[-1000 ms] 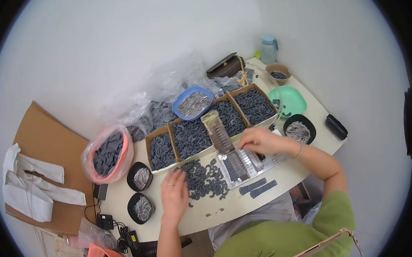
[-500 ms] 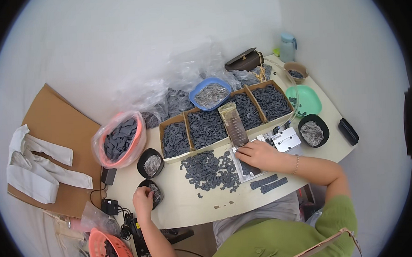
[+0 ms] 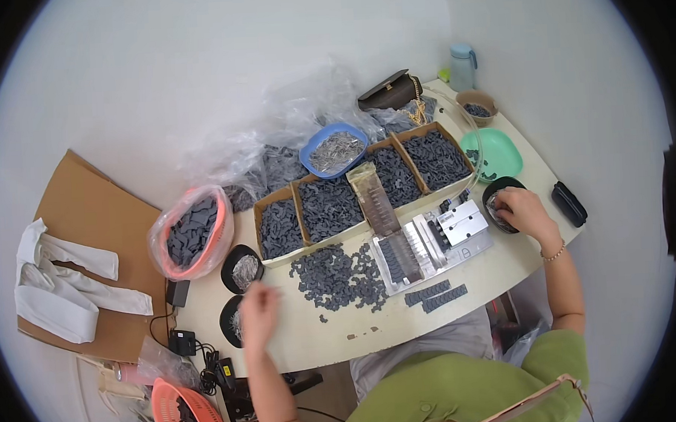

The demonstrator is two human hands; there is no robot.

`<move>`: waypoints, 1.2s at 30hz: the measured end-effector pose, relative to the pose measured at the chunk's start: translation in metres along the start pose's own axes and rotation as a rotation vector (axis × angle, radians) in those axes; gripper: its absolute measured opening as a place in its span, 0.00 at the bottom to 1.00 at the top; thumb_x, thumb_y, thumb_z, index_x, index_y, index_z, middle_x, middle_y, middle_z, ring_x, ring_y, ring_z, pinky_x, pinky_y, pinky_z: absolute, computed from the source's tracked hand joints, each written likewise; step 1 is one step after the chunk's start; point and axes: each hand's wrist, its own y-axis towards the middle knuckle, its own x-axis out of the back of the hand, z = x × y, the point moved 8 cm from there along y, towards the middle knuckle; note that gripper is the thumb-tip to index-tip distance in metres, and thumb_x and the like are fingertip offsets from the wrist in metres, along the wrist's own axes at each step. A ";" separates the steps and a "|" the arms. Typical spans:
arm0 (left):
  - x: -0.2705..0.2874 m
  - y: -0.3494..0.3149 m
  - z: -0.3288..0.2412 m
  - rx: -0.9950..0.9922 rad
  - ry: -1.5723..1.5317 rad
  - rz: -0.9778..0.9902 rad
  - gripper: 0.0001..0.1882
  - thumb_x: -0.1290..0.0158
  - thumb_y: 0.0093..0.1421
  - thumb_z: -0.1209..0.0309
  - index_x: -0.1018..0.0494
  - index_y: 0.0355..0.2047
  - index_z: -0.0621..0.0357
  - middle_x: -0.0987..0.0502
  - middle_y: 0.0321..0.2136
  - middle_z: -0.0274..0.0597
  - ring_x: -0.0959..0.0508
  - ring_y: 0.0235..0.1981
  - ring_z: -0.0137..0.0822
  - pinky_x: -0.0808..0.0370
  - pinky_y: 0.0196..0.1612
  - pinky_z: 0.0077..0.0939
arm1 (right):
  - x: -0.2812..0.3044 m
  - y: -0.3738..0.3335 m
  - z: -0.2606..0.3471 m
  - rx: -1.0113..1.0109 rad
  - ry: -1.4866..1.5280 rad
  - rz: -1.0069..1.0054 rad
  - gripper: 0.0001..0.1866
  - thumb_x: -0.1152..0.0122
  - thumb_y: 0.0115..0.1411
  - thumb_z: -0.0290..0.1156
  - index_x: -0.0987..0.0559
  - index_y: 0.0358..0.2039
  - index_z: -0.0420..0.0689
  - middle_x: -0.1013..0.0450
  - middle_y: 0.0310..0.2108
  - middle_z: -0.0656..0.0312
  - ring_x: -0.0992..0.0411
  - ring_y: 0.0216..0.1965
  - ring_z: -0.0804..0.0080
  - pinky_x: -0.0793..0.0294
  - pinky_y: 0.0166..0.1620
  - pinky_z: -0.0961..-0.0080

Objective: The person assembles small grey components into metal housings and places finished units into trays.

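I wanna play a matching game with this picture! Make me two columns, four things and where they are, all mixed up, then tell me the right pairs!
Things:
1. right hand
2. left hand
3. white garment
4. bottle

Places:
A. lying on brown cardboard
B. at the black bowl on the right
C. standing at the back of the table
D. by the two black bowls on the left

Right pairs: 1-B, 2-D, 3-A, 4-C

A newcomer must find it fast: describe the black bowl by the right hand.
On the pale table, look right for the green dish. Just below it in view sits the black bowl, under the right hand. Unlike it, two other black bowls stand at the left.
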 end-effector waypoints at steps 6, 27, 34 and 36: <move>-0.162 -0.014 -0.129 -0.411 -0.271 0.327 0.05 0.42 0.50 0.79 0.24 0.30 0.59 0.23 0.30 0.39 0.23 0.32 0.37 0.25 0.35 0.29 | 0.011 0.000 0.000 -0.029 0.070 -0.104 0.03 0.38 0.48 0.25 0.24 0.25 0.42 0.29 0.28 0.58 0.28 0.34 0.58 0.28 0.36 0.64; -0.181 -0.073 -0.166 -0.977 0.510 0.043 0.19 0.42 0.53 0.64 0.24 0.43 0.60 0.26 0.48 0.49 0.27 0.50 0.45 0.32 0.52 0.43 | -0.058 -0.006 0.183 0.734 0.192 -0.182 0.07 0.39 0.44 0.30 0.23 0.25 0.43 0.31 0.27 0.63 0.31 0.34 0.66 0.30 0.36 0.71; -0.178 -0.071 -0.165 -0.945 0.478 0.070 0.20 0.41 0.52 0.63 0.24 0.44 0.58 0.26 0.49 0.49 0.27 0.50 0.47 0.33 0.53 0.44 | -0.050 -0.029 0.176 0.772 0.124 -0.096 0.18 0.38 0.44 0.34 0.21 0.37 0.40 0.28 0.41 0.61 0.32 0.42 0.66 0.31 0.44 0.70; -0.173 -0.064 -0.162 -0.875 0.351 0.100 0.20 0.40 0.51 0.64 0.24 0.44 0.57 0.26 0.48 0.49 0.28 0.49 0.48 0.34 0.53 0.45 | -0.048 -0.039 0.180 0.785 0.070 -0.081 0.22 0.37 0.45 0.37 0.22 0.40 0.39 0.30 0.47 0.59 0.33 0.46 0.64 0.33 0.48 0.68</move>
